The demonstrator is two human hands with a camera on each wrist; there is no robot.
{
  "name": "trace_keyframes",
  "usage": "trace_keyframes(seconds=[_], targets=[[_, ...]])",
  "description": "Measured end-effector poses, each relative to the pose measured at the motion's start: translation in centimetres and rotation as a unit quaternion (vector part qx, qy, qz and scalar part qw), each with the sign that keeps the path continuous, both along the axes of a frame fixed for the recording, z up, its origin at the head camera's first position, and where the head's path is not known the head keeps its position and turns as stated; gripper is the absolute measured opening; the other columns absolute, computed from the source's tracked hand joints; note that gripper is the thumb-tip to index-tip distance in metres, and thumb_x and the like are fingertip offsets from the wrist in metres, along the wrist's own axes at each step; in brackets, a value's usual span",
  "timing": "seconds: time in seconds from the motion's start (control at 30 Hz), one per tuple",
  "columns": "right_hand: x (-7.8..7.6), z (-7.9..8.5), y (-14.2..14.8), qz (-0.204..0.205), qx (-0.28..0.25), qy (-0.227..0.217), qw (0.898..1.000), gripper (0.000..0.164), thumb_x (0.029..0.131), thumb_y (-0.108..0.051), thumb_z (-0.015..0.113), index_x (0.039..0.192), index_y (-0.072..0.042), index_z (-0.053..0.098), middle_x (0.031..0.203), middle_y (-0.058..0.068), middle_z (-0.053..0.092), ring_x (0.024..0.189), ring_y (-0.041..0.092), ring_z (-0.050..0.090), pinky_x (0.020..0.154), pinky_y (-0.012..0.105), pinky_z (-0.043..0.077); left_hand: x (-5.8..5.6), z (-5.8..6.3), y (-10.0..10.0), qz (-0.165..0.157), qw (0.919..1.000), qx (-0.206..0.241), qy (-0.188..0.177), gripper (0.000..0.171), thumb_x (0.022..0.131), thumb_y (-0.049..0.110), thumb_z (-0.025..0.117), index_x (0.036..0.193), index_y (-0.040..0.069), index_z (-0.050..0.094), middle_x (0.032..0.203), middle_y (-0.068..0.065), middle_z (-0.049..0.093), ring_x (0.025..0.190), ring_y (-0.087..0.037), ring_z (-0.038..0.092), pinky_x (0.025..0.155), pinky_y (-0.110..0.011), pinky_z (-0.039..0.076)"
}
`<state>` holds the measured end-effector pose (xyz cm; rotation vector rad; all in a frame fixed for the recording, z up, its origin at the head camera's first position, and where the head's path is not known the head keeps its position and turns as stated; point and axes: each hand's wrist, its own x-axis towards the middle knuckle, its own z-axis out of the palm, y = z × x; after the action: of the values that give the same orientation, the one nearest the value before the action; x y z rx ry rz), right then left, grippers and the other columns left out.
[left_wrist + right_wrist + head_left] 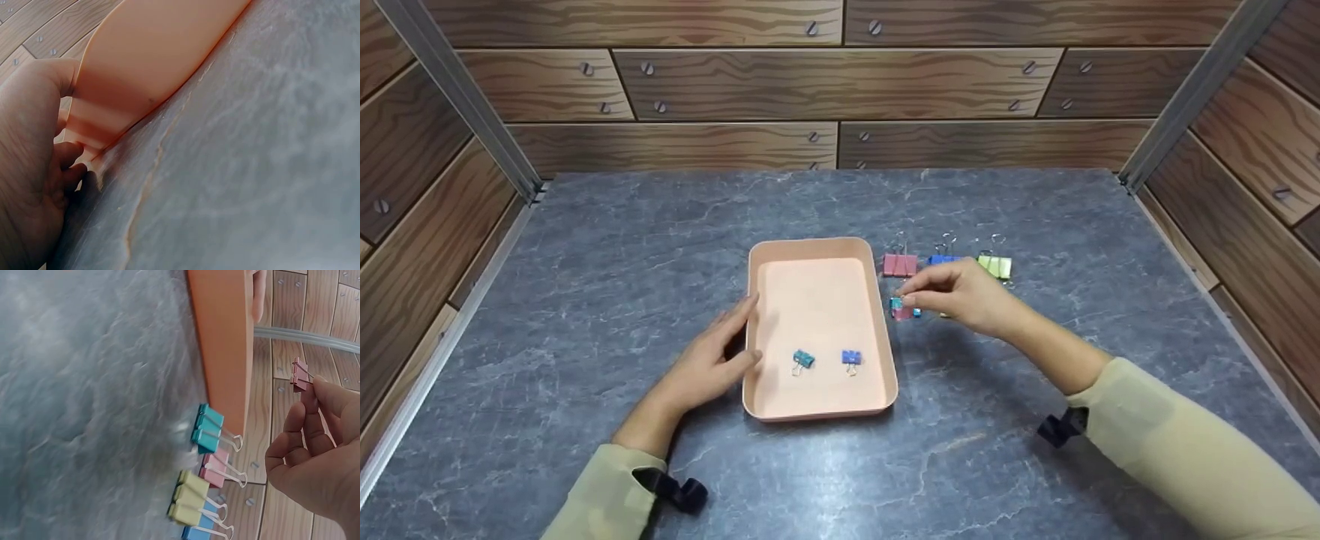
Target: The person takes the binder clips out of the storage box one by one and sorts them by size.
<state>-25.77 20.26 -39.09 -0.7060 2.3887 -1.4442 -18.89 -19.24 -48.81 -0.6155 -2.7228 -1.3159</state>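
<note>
My right hand [971, 296] pinches a small pink binder clip [300, 375] by its wire handle, raised just right of the peach tray [823, 414]. In the head view a teal binder clip [209, 427] sits partly behind the held clip. My left hand [709, 367] holds the tray's left wall, thumb over the rim and fingers curled against the outside in the left wrist view. Inside the tray, near its front, lie a small teal clip [803, 358] and a small blue clip [851, 358].
Larger pink [900, 265], blue [942, 259] and yellow-green [995, 266] binder clips stand in a row right of the tray; my right hand partly covers the blue one. A yellow clip [191, 495] shows in the right wrist view. Wood-patterned walls [840, 82] enclose the grey marbled table [645, 225].
</note>
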Motion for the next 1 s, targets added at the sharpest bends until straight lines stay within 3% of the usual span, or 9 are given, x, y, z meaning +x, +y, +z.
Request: trace_keyframes(seconds=[0.1, 0.23, 0.53, 1.0], targets=[[0.0, -0.4, 0.6, -0.006, 0.005, -0.008, 1.0, 0.021, 0.098, -0.013, 0.077, 0.111, 0.002, 0.08, 0.096, 0.008, 0.079, 0.074, 0.012, 0.065, 0.063, 0.022, 0.054, 0.0, 0.0, 0.0, 0.003, 1.0, -0.002, -0.008, 0.081, 0.097, 0.025, 0.066, 0.169, 0.016, 0.03, 0.171, -0.012, 0.031, 0.157, -0.036, 0.029, 0.131, -0.053, 0.015], [0.0, -0.9, 1.2, -0.017, 0.016, -0.011, 1.0, 0.019, 0.098, -0.012, 0.077, 0.112, 0.001, 0.081, 0.104, 0.009, 0.08, 0.09, 0.02, 0.073, 0.077, 0.031, 0.062, 0.1, 0.1, 0.0, 0.008, 0.9998, -0.006, -0.016, 0.081, 0.097, 0.025, 0.066, 0.169, 0.017, 0.03, 0.171, -0.01, 0.032, 0.157, -0.037, 0.029, 0.131, -0.053, 0.015], [0.1, -2.3, 1.6, -0.026, 0.021, -0.007, 0.999, 0.021, 0.098, -0.011, 0.077, 0.111, 0.005, 0.079, 0.106, 0.012, 0.079, 0.089, 0.01, 0.069, 0.078, 0.027, 0.06, 0.0, 0.2, 0.1, 0.003, 0.9999, -0.008, -0.012, 0.081, 0.097, 0.025, 0.066, 0.169, 0.017, 0.029, 0.172, -0.009, 0.03, 0.157, -0.034, 0.029, 0.131, -0.051, 0.015], [0.7, -3.7, 1.9, -0.026, 0.04, -0.001, 0.999, 0.016, 0.096, -0.011, 0.078, 0.108, 0.0, 0.081, 0.103, 0.01, 0.078, 0.088, 0.013, 0.067, 0.075, 0.021, 0.057, -0.1, 0.0, 0.1, -0.002, 1.0, -0.003, 0.009, 0.081, 0.097, 0.024, 0.066, 0.168, 0.013, 0.03, 0.171, -0.013, 0.031, 0.157, -0.034, 0.031, 0.131, -0.053, 0.015]])
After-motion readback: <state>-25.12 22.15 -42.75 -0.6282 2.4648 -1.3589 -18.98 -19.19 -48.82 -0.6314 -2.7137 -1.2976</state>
